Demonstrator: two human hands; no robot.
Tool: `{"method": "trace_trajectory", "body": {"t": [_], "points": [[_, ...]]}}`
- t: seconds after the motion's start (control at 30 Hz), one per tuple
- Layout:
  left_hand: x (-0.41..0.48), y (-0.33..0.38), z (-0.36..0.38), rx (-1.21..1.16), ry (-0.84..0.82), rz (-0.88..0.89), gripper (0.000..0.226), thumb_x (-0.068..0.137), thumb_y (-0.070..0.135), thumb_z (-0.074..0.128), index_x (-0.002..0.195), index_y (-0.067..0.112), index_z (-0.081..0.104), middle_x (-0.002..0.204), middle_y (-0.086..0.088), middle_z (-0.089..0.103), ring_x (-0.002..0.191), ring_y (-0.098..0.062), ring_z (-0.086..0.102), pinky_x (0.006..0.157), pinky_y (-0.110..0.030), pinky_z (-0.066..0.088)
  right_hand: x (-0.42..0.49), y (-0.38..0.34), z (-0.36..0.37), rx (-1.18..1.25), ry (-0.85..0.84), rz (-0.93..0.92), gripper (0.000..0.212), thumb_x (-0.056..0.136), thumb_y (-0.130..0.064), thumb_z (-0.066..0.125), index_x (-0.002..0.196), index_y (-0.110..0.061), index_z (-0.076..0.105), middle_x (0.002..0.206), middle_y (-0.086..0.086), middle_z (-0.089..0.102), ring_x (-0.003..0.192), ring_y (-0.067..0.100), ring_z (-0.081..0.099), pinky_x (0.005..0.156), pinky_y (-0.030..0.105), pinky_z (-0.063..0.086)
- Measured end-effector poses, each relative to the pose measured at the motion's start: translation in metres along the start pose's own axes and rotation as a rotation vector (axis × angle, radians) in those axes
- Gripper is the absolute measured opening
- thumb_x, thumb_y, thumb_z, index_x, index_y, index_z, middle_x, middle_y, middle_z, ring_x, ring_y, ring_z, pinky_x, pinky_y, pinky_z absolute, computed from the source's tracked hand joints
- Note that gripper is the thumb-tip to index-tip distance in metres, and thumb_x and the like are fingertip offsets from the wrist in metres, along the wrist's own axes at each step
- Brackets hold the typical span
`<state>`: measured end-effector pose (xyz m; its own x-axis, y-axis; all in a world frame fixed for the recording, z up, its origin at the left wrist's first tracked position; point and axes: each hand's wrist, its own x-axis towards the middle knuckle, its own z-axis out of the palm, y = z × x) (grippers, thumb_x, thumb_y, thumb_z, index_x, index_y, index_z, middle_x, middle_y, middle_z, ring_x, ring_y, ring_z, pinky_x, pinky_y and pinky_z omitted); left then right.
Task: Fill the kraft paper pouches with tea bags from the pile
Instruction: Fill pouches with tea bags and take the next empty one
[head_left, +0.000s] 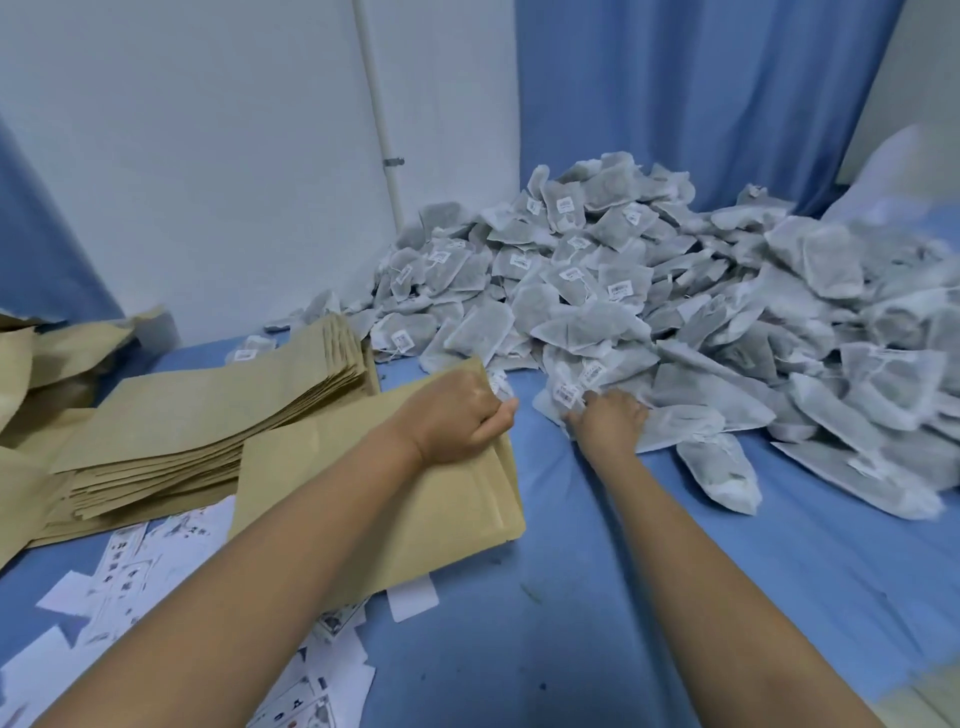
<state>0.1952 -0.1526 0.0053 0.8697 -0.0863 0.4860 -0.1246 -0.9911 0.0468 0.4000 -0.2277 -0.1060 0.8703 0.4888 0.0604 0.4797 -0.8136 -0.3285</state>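
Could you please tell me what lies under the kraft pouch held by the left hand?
White paper slips poke out beneath the flat brown kraft paper pouch on the blue cloth. Anything further under it is covered.

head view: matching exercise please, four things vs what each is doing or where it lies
1 left hand
2 right hand
3 pouch stack
4 printed slips

a grips tea bags at the pile's near edge
b scattered on the blue cloth
c grips a kraft pouch by its edge
d lies left of the held pouch

Pairs: 1-c, 2-a, 3-d, 4-b
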Motion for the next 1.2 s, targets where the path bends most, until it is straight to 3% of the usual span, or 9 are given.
{"method": "trace_trajectory", "body": {"t": [0.1, 0.2, 0.33, 0.53, 0.67, 0.87, 0.97, 1.03, 1.2], "points": [[-0.002, -0.006, 0.008, -0.053, 0.024, -0.038, 0.056, 0.095, 0.022, 0.035, 0.044, 0.000, 0.037, 0.040, -0.017, 0.037, 0.043, -0.020, 0.025, 0.054, -0.025, 0.013, -0.007, -0.004, -0.008, 0.166, 0.139, -0.199, 0.016, 0.085, -0.022, 0.061, 0.096, -0.010, 0.057, 0.104, 0.011, 0.059, 0.100, 0.031, 0.053, 0.080, 0.035, 0.039], [-0.003, -0.013, 0.013, -0.097, 0.060, -0.077, 0.056, 0.092, 0.028, 0.030, 0.044, 0.001, 0.035, 0.040, -0.015, 0.036, 0.041, -0.020, 0.027, 0.050, -0.031, 0.021, -0.030, -0.011, -0.031, 1.104, 0.220, -0.151, 0.010, 0.083, -0.008, 0.063, 0.083, -0.008, 0.053, 0.080, 0.005, 0.056, 0.078, 0.024, 0.052, 0.067, 0.026, 0.039], [-0.003, -0.021, 0.019, -0.121, 0.152, -0.140, 0.056, 0.092, 0.027, 0.031, 0.044, -0.002, 0.039, 0.040, -0.014, 0.040, 0.039, -0.023, 0.034, 0.049, -0.038, 0.029, -0.067, -0.036, -0.052, 2.135, -0.614, -0.224, 0.028, 0.084, -0.002, 0.053, 0.112, 0.001, 0.053, 0.101, 0.016, 0.066, 0.097, 0.028, 0.065, 0.080, 0.039, 0.055], [-0.004, -0.026, 0.009, -0.112, 0.447, -0.135, 0.062, 0.096, 0.025, 0.036, 0.040, -0.001, 0.043, 0.038, -0.012, 0.037, 0.034, -0.021, 0.037, 0.043, -0.031, 0.026, -0.092, -0.049, -0.050, 0.995, -0.885, -0.460, 0.017, 0.089, 0.000, 0.047, 0.098, 0.007, 0.060, 0.087, 0.012, 0.059, 0.077, 0.022, 0.046, 0.068, 0.034, 0.036], [0.015, -0.007, 0.017, -0.168, 0.365, 0.029, 0.056, 0.094, 0.016, 0.037, 0.041, -0.001, 0.041, 0.039, -0.009, 0.035, 0.036, -0.021, 0.032, 0.047, -0.025, 0.025, -0.094, -0.087, -0.053, 1.166, -0.800, -0.276, 0.038, 0.104, -0.018, 0.023, 0.130, 0.002, 0.043, 0.095, -0.002, 0.052, 0.064, -0.006, 0.039, 0.057, -0.003, 0.033], [0.011, -0.028, -0.008, -0.060, 0.309, 0.059, 0.050, 0.091, 0.013, 0.034, 0.046, -0.003, 0.050, 0.043, -0.011, 0.043, 0.039, -0.024, 0.040, 0.045, -0.033, 0.036, -0.065, -0.081, -0.074, 1.106, -0.964, -0.502, 0.026, 0.098, 0.000, 0.038, 0.083, -0.011, 0.056, 0.064, -0.004, 0.066, 0.058, 0.003, 0.062, 0.048, 0.011, 0.044], [0.014, -0.034, -0.020, -0.046, 0.366, 0.067, 0.048, 0.091, 0.011, 0.035, 0.044, 0.001, 0.041, 0.041, -0.009, 0.036, 0.038, -0.021, 0.032, 0.045, -0.033, 0.029, -0.015, -0.064, -0.075, 1.350, -0.268, -0.353, 0.015, 0.091, -0.011, 0.052, 0.088, -0.005, 0.065, 0.070, 0.004, 0.071, 0.057, 0.016, 0.065, 0.049, 0.025, 0.049], [0.018, -0.034, -0.020, -0.039, 0.377, 0.048, 0.049, 0.091, 0.011, 0.036, 0.043, 0.002, 0.038, 0.040, -0.010, 0.034, 0.037, -0.020, 0.032, 0.044, -0.030, 0.026, 0.020, -0.052, -0.061, 0.831, 0.166, -0.259, 0.032, 0.083, -0.021, 0.065, 0.113, -0.009, 0.060, 0.110, 0.010, 0.067, 0.098, 0.023, 0.063, 0.081, 0.036, 0.051], [0.025, -0.034, -0.008, -0.043, 0.313, 0.005, 0.051, 0.092, 0.015, 0.034, 0.043, 0.003, 0.037, 0.039, -0.009, 0.032, 0.042, -0.015, 0.025, 0.041, -0.032, 0.032, 0.068, -0.035, -0.019, -0.164, 0.070, -0.143, 0.107, 0.078, -0.040, 0.071, 0.152, -0.018, -0.004, 0.157, 0.020, -0.004, 0.146, 0.033, -0.004, 0.118, 0.048, 0.006]]}}
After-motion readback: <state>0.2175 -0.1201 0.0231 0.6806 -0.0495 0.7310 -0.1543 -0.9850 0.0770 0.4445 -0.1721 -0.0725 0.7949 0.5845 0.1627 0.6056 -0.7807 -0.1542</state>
